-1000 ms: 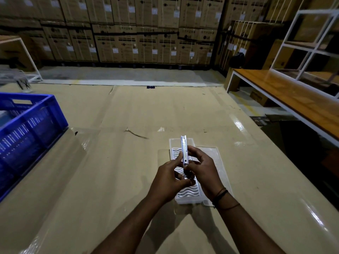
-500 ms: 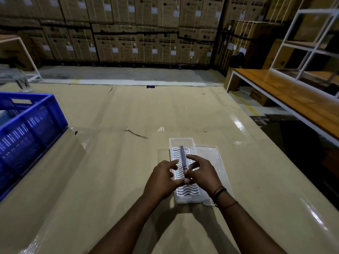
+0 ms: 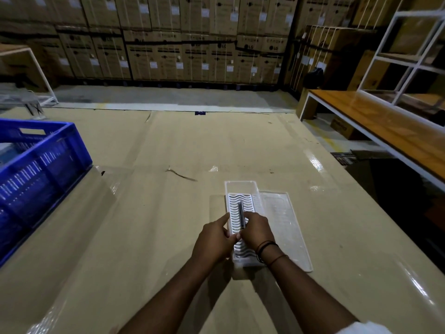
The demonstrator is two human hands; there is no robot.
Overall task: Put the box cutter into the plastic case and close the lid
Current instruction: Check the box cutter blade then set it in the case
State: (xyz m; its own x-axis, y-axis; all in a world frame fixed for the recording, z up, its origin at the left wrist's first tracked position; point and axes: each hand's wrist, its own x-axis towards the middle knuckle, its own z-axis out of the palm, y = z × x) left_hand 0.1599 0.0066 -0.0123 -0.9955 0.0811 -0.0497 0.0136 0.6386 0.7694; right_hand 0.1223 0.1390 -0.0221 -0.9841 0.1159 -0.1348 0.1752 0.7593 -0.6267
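A clear plastic case (image 3: 241, 185) lies lengthwise on the cardboard-covered table, with a white wavy-slotted insert inside. Its clear lid (image 3: 286, 227) lies flat on the table along the case's right side. The slim grey box cutter (image 3: 241, 214) rests low inside the case, pointing away from me. My right hand (image 3: 256, 231) pinches its near end. My left hand (image 3: 215, 241) sits at the case's left wall, index finger stretched along the rim, fingertips meeting the right hand by the cutter's near end.
A blue slotted crate (image 3: 36, 174) stands at the table's left edge. A wooden bench (image 3: 390, 131) with a white metal rack (image 3: 409, 56) runs along the right, across a dark gap. Stacked cardboard boxes (image 3: 192, 44) line the back wall.
Both hands lowered the box cutter from upright above the case down into it. The hands sank toward the case with it.
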